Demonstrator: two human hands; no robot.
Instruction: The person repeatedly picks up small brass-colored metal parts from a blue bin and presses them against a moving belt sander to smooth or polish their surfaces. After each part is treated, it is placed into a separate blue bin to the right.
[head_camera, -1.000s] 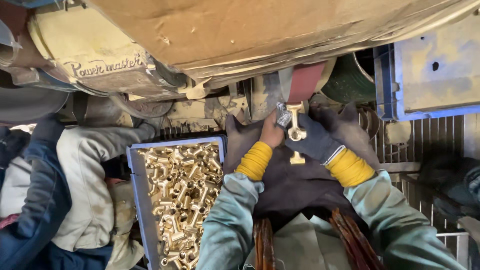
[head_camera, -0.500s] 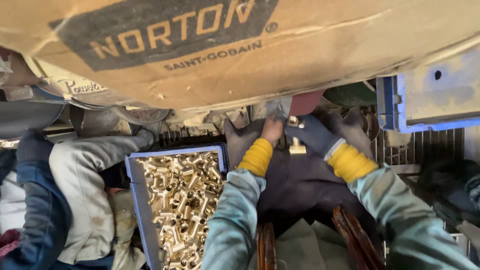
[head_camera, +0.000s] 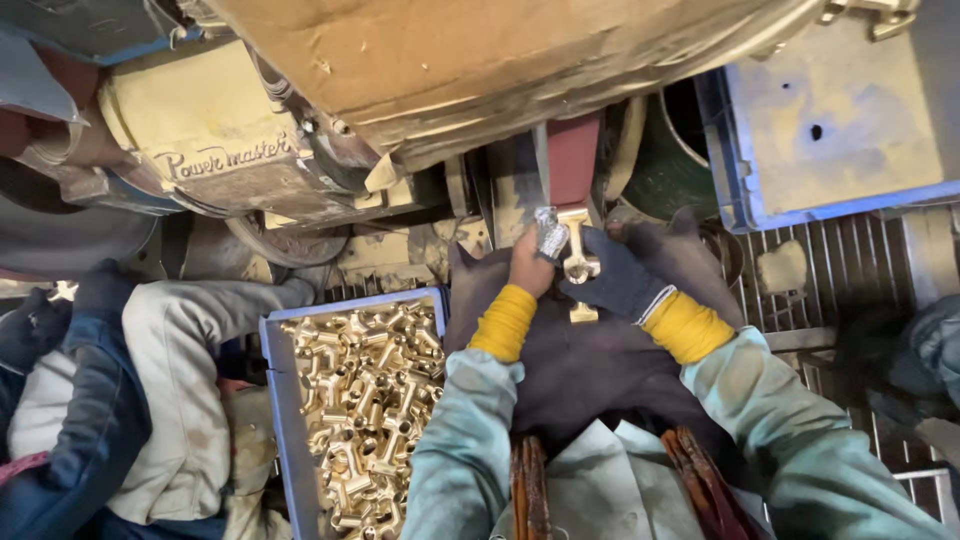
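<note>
Both my hands hold one brass T-shaped fitting (head_camera: 578, 262) up against a reddish abrasive belt (head_camera: 572, 160) of a grinding machine. My left hand (head_camera: 532, 262) is bare, with a silvery wrap on the fingertips, and grips the fitting's left arm. My right hand (head_camera: 612, 278) wears a dark glove and grips the fitting from the right. Yellow cuffs show at both wrists. A dark cloth (head_camera: 590, 370) covers my lap under the hands.
A blue tray (head_camera: 276, 400) full of several brass fittings (head_camera: 375, 400) sits at my left. Another person's sleeve (head_camera: 190, 330) lies beside it. A cream motor housing (head_camera: 210, 140) and a cardboard sheet (head_camera: 480, 50) hang above. A blue crate (head_camera: 830, 130) stands at upper right over a metal grate (head_camera: 850, 280).
The view has tilted back down, so the cardboard fills less of the frame. My hands with the fitting stay at the belt, now fully visible.
</note>
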